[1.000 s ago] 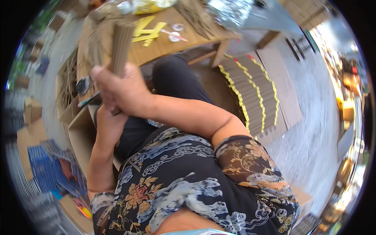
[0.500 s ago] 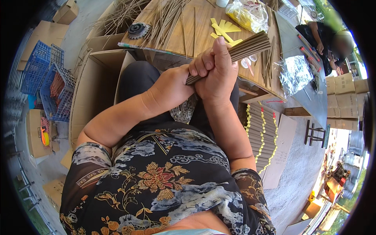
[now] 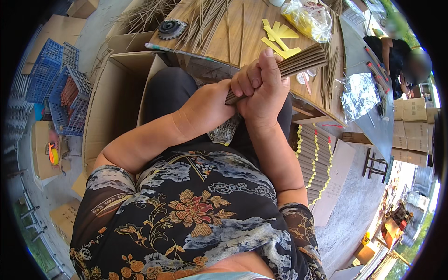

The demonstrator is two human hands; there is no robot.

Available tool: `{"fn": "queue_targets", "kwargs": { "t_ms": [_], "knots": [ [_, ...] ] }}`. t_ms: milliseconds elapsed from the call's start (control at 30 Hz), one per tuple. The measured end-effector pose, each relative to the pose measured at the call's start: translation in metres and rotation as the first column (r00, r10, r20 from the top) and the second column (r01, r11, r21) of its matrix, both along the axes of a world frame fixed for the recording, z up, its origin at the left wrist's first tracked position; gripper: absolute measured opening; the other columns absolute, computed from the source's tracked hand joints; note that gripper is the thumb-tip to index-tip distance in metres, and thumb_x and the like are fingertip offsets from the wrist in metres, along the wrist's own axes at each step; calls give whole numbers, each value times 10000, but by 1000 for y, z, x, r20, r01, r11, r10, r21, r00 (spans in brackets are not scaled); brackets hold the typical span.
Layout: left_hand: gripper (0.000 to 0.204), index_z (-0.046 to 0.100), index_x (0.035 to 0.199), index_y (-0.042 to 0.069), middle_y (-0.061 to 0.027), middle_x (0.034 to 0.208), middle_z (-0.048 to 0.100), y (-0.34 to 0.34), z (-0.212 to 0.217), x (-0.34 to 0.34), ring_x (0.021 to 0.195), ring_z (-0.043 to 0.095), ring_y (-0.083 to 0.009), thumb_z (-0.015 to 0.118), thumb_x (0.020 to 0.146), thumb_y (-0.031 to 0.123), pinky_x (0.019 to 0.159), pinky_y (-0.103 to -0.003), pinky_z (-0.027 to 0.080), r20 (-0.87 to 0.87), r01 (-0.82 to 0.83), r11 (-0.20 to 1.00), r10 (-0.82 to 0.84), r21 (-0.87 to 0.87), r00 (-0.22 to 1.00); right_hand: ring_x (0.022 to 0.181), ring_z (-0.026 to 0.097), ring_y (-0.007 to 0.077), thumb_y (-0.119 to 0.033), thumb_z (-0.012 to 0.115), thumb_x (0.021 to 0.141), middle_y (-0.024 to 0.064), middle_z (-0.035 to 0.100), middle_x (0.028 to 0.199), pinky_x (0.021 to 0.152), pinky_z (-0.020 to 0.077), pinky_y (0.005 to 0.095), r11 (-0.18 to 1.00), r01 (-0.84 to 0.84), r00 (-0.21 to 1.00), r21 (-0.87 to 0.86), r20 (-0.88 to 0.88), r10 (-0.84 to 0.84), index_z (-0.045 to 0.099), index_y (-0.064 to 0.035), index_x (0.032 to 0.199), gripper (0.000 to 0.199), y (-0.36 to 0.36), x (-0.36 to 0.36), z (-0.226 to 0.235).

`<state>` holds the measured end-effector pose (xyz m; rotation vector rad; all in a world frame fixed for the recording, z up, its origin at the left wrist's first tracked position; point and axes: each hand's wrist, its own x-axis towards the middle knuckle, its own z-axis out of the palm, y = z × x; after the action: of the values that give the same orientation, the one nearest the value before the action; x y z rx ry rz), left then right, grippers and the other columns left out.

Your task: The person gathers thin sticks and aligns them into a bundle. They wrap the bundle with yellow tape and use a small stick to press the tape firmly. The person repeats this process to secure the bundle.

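A tight bundle of brown incense sticks (image 3: 305, 60) slants up to the right between my two hands, above my knees and the table's near edge. My right hand (image 3: 262, 95) is closed around it, fingers curled over and thumb pointing up along its side. Against that hand, my left hand (image 3: 212, 101) is closed about the lower end; most of its fingers are hidden. Just beyond the bundle, yellow paper strips (image 3: 278, 36) lie on the wooden table (image 3: 252, 23). Loose sticks (image 3: 205, 23) are spread on the table to their left.
An open cardboard box (image 3: 112, 93) stands beside my left leg. Blue crates (image 3: 70, 102) are farther left. On the table are a dark toothed disc (image 3: 171, 29), a plastic bag (image 3: 310, 21) and foil (image 3: 359, 93). Yellow-banded bundles (image 3: 312, 163) lie at right. Another person (image 3: 394, 51) is beyond.
The view has shifted slightly, so the table and its contents sit a little farther right and lower. Both hands keep the same grip on the bundle.
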<state>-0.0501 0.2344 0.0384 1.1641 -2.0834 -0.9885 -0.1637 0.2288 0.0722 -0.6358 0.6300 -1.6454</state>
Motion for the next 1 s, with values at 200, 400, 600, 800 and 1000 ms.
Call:
{"fn": "queue_targets", "kwargs": {
  "t_ms": [200,400,600,800,1000],
  "knots": [
    [318,481,959,-15,-148,806,594,6,7,8,760,590,-283,629,728,147,682,-344,456,-275,84,979,-30,187,961,361,246,75,-214,429,897,-37,260,468,347,271,234,997,-63,997,47,37,61,356,-117,601,320,-5,-5,0],
    [279,503,923,12,-12,678,506,-1,12,28,592,464,-54,472,907,288,540,-188,387,-486,380,654,-21,654,874,362,253,63,-221,420,906,-50,283,480,343,273,224,987,-143,982,80,139,131,381,-118,639,289,-9,-4,-11],
    [186,506,872,16,-5,650,507,-10,18,27,569,488,-53,575,845,186,516,-171,397,-512,436,596,-49,674,858,355,264,58,-215,419,907,-51,295,478,330,276,210,966,-257,956,1,146,254,395,-118,651,275,-11,-1,-6],
    [191,534,887,30,-6,720,566,-9,15,14,539,519,-87,641,771,138,449,-214,403,-210,174,734,-43,656,977,345,253,70,-223,432,902,-44,277,469,326,269,238,989,-123,991,83,68,118,378,-119,634,292,-17,1,-11],
    [222,521,815,0,-64,628,550,-15,-17,3,548,535,-131,639,757,179,515,-266,441,-111,33,998,-28,46,993,366,273,72,-218,458,896,-38,281,483,351,286,243,999,15,996,41,-91,-11,370,-119,645,284,-18,3,-5]
  ]
}}
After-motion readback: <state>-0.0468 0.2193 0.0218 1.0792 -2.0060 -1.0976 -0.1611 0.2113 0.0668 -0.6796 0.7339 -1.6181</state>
